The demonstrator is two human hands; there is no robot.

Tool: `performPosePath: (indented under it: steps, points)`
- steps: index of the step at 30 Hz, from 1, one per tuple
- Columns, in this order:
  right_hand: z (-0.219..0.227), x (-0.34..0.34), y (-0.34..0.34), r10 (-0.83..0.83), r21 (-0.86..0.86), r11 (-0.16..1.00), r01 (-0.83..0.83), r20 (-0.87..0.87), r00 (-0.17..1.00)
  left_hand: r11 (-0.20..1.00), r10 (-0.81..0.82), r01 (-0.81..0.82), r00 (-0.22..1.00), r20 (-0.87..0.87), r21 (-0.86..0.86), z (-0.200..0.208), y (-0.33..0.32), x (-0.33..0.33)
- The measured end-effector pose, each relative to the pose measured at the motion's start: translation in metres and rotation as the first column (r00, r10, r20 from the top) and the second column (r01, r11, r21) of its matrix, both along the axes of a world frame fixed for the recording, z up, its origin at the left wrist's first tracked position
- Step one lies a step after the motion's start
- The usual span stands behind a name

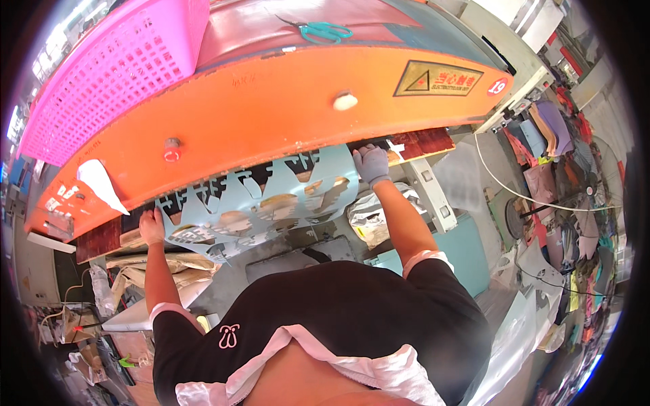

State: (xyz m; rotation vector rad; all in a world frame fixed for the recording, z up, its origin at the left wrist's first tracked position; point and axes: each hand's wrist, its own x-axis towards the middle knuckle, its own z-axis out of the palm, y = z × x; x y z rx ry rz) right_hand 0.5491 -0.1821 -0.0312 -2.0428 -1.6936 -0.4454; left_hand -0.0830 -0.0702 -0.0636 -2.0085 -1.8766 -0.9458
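A light-blue sheet (271, 191) with many shaped cut-outs hangs over the front of a black board (252, 173), under the orange beam of a press machine (271, 101). Beside the sheet's left end my left hand (151, 227), bare, has its fingers closed over the board's front edge. My right hand (371, 164), in a grey glove, grips the board just past the sheet's right end, with its fingers curled on top. Both arms reach forward, wide apart. The undersides of the fingers are hidden.
A pink plastic basket (122, 74) and teal-handled scissors (323, 31) lie on top of the machine. Below the board are brown wrapping (169, 267) and a white bag (382, 213). A fan (586, 193) and piles of coloured pieces (552, 128) stand to the right.
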Motion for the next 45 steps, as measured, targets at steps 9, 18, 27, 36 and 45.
performPosePath:
  steps: [9,18,27,36,45]
  points:
    - [0.024,0.002,-0.052,0.006,-0.184,0.983,-0.018,-0.063,0.998,0.992,0.071,-0.073,0.997,-0.023,-0.1,0.014,-0.054,0.005]
    - [0.008,-0.01,-0.127,-0.088,-0.061,0.995,0.078,-0.186,0.979,0.997,-0.067,0.068,0.998,-0.013,0.024,0.026,-0.158,0.003]
    - [0.049,-0.023,0.133,-0.274,-0.066,0.957,0.284,-0.539,0.797,0.979,-0.123,0.121,0.992,-0.003,-0.162,0.06,0.06,0.023]
    - [0.09,-0.161,0.19,-0.279,-0.443,0.877,0.186,-0.154,0.948,0.959,-0.148,0.14,0.989,-0.011,-0.245,0.035,-0.09,-0.014]
    - [0.073,-0.122,0.184,-0.08,-0.179,0.982,-0.054,-0.665,0.742,0.967,-0.193,0.199,0.98,0.049,-0.16,0.048,-0.09,-0.007]
